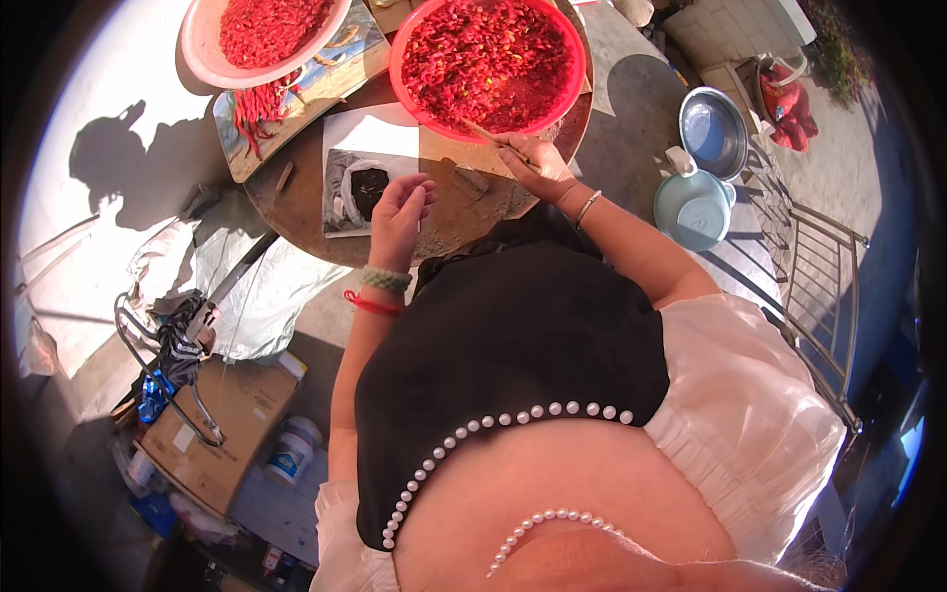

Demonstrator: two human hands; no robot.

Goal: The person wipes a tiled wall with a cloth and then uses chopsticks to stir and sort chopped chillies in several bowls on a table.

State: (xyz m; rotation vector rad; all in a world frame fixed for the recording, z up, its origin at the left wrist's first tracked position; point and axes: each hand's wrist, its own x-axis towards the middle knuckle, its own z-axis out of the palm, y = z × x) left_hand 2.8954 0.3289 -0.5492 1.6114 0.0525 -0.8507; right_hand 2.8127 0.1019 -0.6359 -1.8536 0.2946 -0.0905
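My right hand [538,166] grips a pair of wooden chopsticks [480,129]; their tips reach the near rim of a red plastic basin [576,81]. Chopped red chillies [483,59] fill much of that basin. My left hand [402,209] is closed, fingers curled together, and whether anything is in it cannot be seen. Beside it, an opened plastic bag [340,197] with dark contents [369,185] lies on a white sheet [370,128]. These things are on a worn round brown table [296,212].
A pink basin [200,49] of chopped chillies stands at the far left, with whole red chillies [254,116] on a picture-printed board [227,148]. Metal basin [725,148], light-blue basin [691,212] and metal rack [824,276] are to the right. Lower left are a cardboard box [222,414] and white bucket [294,449].
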